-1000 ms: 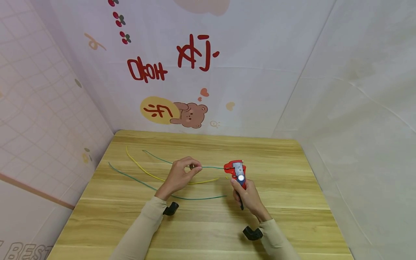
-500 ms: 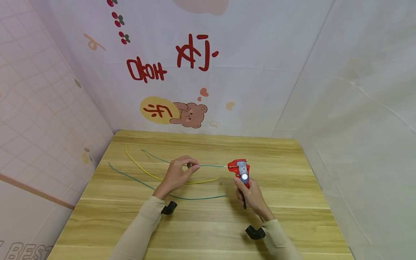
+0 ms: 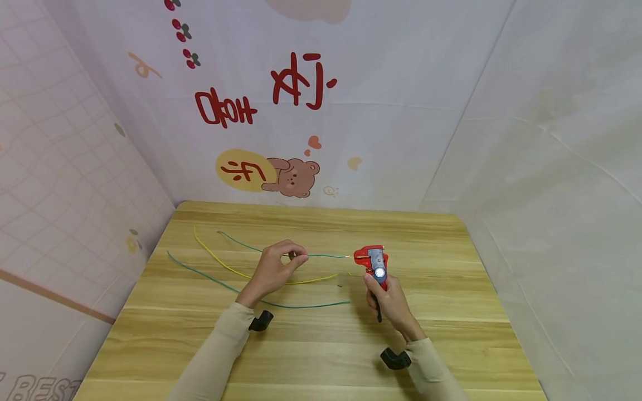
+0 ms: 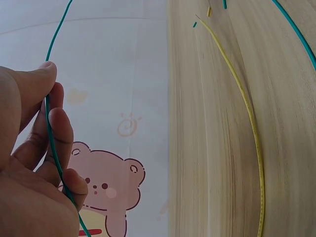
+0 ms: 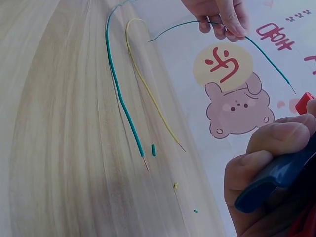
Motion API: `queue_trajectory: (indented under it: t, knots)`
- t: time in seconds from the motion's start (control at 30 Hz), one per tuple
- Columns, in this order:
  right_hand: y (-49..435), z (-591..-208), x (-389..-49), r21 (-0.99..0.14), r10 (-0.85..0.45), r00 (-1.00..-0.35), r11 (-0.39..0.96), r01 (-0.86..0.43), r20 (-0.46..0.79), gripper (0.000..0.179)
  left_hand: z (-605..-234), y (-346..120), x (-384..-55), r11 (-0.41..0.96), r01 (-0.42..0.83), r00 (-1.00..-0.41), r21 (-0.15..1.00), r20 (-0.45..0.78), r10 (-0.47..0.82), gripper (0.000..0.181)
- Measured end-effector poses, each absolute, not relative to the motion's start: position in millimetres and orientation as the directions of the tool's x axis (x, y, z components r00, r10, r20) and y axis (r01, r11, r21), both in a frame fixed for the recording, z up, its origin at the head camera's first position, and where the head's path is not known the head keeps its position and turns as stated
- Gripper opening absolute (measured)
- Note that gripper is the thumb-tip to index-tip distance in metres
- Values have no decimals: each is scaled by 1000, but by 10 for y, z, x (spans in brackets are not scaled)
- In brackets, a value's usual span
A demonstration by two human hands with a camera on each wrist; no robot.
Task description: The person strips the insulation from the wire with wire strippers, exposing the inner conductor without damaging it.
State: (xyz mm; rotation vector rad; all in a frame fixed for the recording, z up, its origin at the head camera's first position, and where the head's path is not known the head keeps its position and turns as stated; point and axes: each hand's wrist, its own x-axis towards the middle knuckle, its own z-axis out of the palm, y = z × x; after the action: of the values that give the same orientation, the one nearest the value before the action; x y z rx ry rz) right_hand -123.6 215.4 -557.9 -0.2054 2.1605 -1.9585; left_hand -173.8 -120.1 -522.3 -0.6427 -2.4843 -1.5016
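My left hand [image 3: 275,270] pinches a thin green wire [image 3: 326,255] between thumb and fingertips, and the wire's far part trails away to the left. Bare copper shows at its right end [image 5: 293,90], just short of the wire stripper. In the left wrist view the green wire [image 4: 51,133] runs along the curled fingers. My right hand [image 3: 393,305] grips the wire stripper [image 3: 375,260], which has a red head, a grey plate and dark handles. Its head points up and its mouth faces the wire end, with a small gap between.
On the wooden table [image 3: 321,356] lie a yellow wire [image 3: 220,259] and a second green wire [image 3: 301,307], both with bare tips. Small cut insulation bits, green [image 5: 153,149] and yellow [image 5: 176,185], lie near their ends. A printed cloth wall [image 3: 391,111] stands behind.
The wire's end, earlier inside the stripper's mouth, is now out and bare. The stripper has moved slightly right. A small green bit of insulation now lies on the table below.
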Motion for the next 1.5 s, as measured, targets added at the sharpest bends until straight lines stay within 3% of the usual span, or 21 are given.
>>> queue_trajectory:
  t: [0.23, 0.77, 1.17, 1.5]
  knots:
    - [2196, -5587, -1231, -994, -251, -966, 100, 42, -66, 53, -5217, -1208, -1726, 404, 446, -892, 798, 363, 269, 5]
    - [2261, -5571, -1205, -989, -205, -974, 123, 76, -101, 37, -5236, -1223, -1721, 401, 431, -900, 808, 353, 256, 4]
    - [2326, -5591, -1200, -992, -209, -974, 113, 63, -86, 54, -5239, -1215, -1726, 401, 422, -904, 813, 344, 255, 6]
    - [2358, -5605, -1181, -994, -206, -976, 98, 54, -74, 48, -5256, -1197, -1746, 416, 434, -899, 799, 352, 261, 4]
